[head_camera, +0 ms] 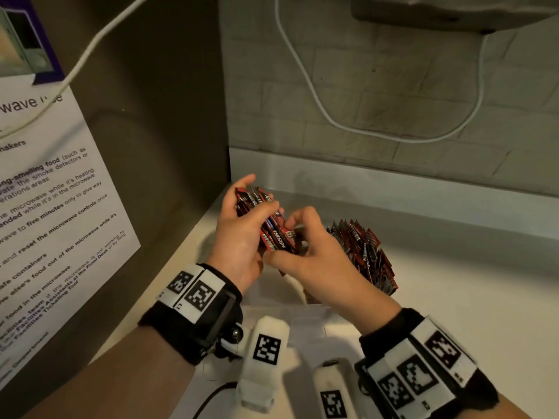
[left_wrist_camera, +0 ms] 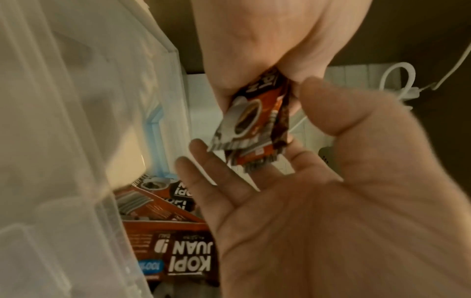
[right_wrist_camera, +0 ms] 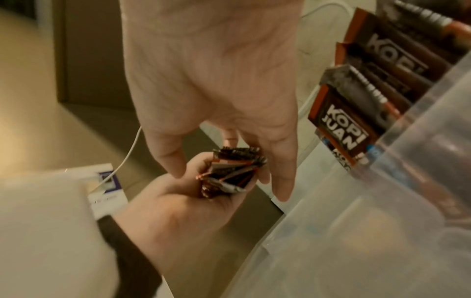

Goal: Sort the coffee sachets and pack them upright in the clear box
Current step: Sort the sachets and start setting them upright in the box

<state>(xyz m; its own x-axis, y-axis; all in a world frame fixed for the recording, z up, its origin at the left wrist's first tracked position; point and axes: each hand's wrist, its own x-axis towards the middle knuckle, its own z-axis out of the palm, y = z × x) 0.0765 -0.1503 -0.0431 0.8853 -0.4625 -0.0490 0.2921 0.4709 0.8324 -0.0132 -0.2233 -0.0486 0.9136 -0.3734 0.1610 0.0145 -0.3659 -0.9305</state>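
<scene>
A fanned bundle of red-brown coffee sachets (head_camera: 273,229) is held above the counter's back left corner. My left hand (head_camera: 260,202) grips it, thumb across the front and fingers behind. My right hand (head_camera: 295,228) pinches the bundle's near end; the left wrist view shows the sachets (left_wrist_camera: 252,123) coming out of its fist onto my left fingers (left_wrist_camera: 211,173). Just right of the hands, the clear box (right_wrist_camera: 382,201) holds a row of upright sachets (head_camera: 364,254). The box's near part is hidden behind my right hand in the head view.
A dark side panel (head_camera: 166,131) bearing a microwave notice (head_camera: 54,192) closes the left. The tiled back wall (head_camera: 393,86) carries a looping white cable (head_camera: 305,77). The white counter (head_camera: 469,313) stretches to the right. A translucent lid (head_camera: 305,319) lies near my wrists.
</scene>
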